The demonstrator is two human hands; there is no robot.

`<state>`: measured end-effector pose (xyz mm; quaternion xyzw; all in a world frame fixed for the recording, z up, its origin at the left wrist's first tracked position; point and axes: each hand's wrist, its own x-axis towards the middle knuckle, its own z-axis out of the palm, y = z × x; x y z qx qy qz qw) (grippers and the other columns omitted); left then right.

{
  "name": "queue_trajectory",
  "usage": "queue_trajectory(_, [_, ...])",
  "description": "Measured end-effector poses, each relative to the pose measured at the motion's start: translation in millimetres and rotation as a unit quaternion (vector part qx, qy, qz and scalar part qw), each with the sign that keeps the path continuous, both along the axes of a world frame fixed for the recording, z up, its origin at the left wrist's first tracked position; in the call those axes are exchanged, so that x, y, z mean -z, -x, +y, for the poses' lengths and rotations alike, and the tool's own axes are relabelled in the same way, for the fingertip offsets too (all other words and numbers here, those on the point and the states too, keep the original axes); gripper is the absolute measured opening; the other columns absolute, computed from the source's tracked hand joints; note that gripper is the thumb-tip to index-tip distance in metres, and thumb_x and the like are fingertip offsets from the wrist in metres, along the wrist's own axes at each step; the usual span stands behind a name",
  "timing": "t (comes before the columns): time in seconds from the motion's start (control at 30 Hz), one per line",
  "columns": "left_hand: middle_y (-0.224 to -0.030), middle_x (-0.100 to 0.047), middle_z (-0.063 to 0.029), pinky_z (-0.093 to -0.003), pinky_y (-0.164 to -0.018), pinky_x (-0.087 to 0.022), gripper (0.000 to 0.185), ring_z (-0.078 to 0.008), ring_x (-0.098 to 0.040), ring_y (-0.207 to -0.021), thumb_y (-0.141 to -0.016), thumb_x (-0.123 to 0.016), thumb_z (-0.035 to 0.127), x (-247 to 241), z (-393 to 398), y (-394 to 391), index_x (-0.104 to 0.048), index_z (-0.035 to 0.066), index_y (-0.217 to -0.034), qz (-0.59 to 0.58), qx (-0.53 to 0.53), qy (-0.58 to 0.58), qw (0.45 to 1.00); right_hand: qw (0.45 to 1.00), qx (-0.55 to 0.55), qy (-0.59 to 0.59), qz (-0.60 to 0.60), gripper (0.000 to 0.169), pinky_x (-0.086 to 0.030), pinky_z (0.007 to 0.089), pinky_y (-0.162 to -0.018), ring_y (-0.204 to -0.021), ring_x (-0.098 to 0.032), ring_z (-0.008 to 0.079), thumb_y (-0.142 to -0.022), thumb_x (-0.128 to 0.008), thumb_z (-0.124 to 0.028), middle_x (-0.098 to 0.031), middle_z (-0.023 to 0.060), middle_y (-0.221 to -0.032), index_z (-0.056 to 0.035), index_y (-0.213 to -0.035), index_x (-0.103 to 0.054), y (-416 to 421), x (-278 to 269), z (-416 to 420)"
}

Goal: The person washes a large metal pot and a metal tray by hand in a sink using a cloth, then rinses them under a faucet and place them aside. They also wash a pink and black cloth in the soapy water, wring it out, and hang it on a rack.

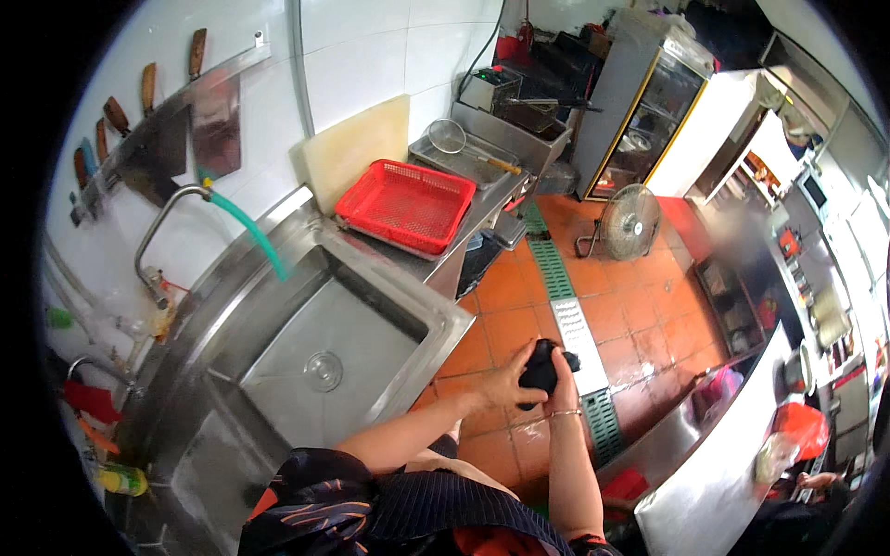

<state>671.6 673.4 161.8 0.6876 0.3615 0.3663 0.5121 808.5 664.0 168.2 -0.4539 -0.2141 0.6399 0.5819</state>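
Both hands are in front of my body, above the tiled floor. Between them is a small, bunched black item (539, 375), perhaps cloth; its exact kind cannot be told. My left hand (513, 383) grips its left side with spread, curled fingers. On the other side, my right hand (564, 384) holds it with the thumb along its edge, and a bracelet circles that wrist. To the left of the hands lies a stainless steel sink (348, 333) with a round drain. A green hose (247, 226) on the curved faucet hangs over it.
A red plastic basket (407, 205) stands on the counter beside a wire strainer (447, 136). Knives hang on a wall rack (167, 104). A floor fan (631, 222) stands ahead. At right are a steel table (716, 479), bags and another person's hand (817, 479). Floor tiles look wet.
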Motion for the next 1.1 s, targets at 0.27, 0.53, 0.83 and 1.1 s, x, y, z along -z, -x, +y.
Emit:
queue_trajectory(0.27, [-0.097, -0.057, -0.0054, -0.0260, -0.069, -0.048, 0.043, -0.0138, -0.056, -0.083, -0.076, -0.064, 0.012, 52.3, 174.3, -2.7, -0.046, 0.001, -0.114, -0.273, -0.123, 0.204, 0.932, 0.824, -0.270, -0.022, -0.498, 0.039, -0.047, 0.0291, -0.063, -0.072, -0.061, 0.0178, -0.087, -0.046, -0.034, -0.062, 0.0129, -0.086, 0.0008, -0.105, -0.053, -44.8, -23.3, 210.4])
queue_trajectory(0.53, [-0.099, -0.055, -0.0063, -0.0240, -0.069, -0.047, 0.046, -0.0126, -0.055, -0.085, -0.076, -0.063, 0.008, 10.5, 276.8, 26.3, -0.044, 0.000, -0.117, -0.287, -0.213, 0.264, 0.896, 0.636, -0.196, -0.285, -0.689, 0.044, -0.042, 0.0406, -0.078, -0.091, -0.050, 0.0358, -0.075, -0.057, -0.017, -0.053, 0.0183, -0.100, -0.0077, -0.116, -0.045, -26.7, -1.4, 469.0])
queue_trajectory(0.83, [-0.092, -0.056, -0.0038, -0.0255, -0.068, -0.047, 0.047, -0.0128, -0.055, -0.078, -0.076, -0.063, 0.007, 10.2, 366.9, -6.5, -0.044, 0.003, -0.118, -0.332, -0.415, 0.257, 0.807, 0.394, -0.271, -0.324, -0.817, 0.057, -0.044, 0.0451, -0.077, -0.089, -0.055, 0.0331, -0.073, -0.054, -0.010, -0.045, 0.0162, -0.109, -0.0140, -0.126, -0.034, 17.6, 76.8, 699.7])
queue_trajectory(1.1, [-0.085, -0.056, -0.0022, -0.0235, -0.056, -0.045, 0.040, -0.0107, -0.054, -0.068, -0.074, -0.064, 0.011, 16.3, 424.9, -63.4, -0.050, 0.004, -0.111, -0.326, -0.581, 0.245, 0.705, 0.498, -0.339, -0.429, -0.673, 0.051, -0.049, 0.0379, -0.056, -0.068, -0.060, 0.0282, -0.077, -0.053, -0.014, -0.055, 0.0152, -0.088, -0.0085, -0.124, -0.034, -23.8, 82.8, 735.2])
